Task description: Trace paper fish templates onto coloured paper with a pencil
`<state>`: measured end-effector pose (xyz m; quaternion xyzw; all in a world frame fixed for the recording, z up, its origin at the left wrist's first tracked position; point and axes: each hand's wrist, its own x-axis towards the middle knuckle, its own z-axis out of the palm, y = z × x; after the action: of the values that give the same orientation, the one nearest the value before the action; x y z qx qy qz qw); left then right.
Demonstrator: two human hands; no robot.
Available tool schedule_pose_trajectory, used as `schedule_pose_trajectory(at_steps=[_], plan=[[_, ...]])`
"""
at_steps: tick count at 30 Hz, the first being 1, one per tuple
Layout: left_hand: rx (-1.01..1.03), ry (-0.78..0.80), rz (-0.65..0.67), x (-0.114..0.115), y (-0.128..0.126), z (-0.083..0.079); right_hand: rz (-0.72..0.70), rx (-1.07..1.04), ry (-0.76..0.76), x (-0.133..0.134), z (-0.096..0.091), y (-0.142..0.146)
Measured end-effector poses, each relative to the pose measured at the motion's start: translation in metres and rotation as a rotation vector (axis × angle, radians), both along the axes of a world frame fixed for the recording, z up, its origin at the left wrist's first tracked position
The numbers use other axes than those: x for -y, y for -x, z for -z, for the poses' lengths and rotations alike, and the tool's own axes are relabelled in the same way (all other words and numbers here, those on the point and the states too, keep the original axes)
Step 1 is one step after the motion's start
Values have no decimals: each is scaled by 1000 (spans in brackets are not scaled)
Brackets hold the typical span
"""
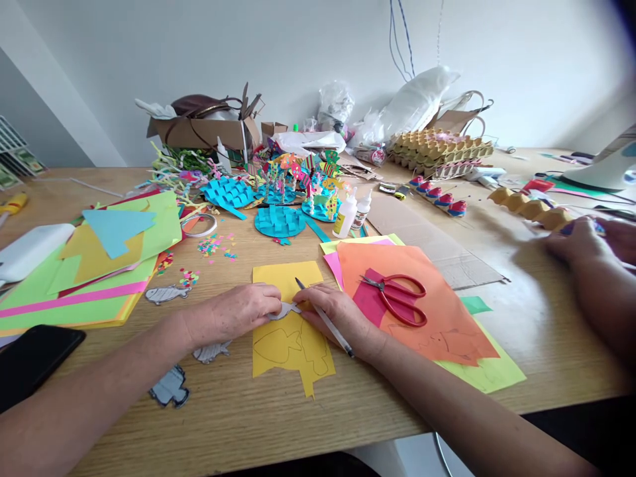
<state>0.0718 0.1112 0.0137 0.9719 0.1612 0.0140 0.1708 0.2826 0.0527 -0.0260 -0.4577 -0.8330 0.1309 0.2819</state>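
Observation:
A yellow sheet (290, 351) with pencilled fish outlines lies in front of me on the wooden table. On it is a small grey paper fish cutout (284, 310), partly hidden by my fingers. My left hand (238, 310) pinches the body end of this cutout, fingers closed. My right hand (340, 311) touches the tail end with its fingertips, while a pen (332, 326) rests tilted in its grip. Other fish cutouts lie left: one striped (167, 294), one partly under my left forearm (212, 352), and one dark-edged (171, 386).
Red-handled scissors (397, 298) lie on orange paper (457, 331) to the right. At left are stacked coloured sheets (163, 232) and a black phone (40, 361). Glue bottles (344, 217) and blue woven paper pieces (279, 222) stand behind. Another person's hands (586, 245) work at far right.

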Motion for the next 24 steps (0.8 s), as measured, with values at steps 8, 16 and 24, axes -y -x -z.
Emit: schedule_pose_trajectory(at_steps=[8, 16, 24], plan=[[53, 32, -8, -3, 3, 6, -5, -16, -2, -2, 4, 1], [111, 85, -15, -7, 3, 8, -45, -112, 2, 10, -16, -5], [156, 141, -11, -11, 5, 13, -45, -307, 407, 14, -50, 5]])
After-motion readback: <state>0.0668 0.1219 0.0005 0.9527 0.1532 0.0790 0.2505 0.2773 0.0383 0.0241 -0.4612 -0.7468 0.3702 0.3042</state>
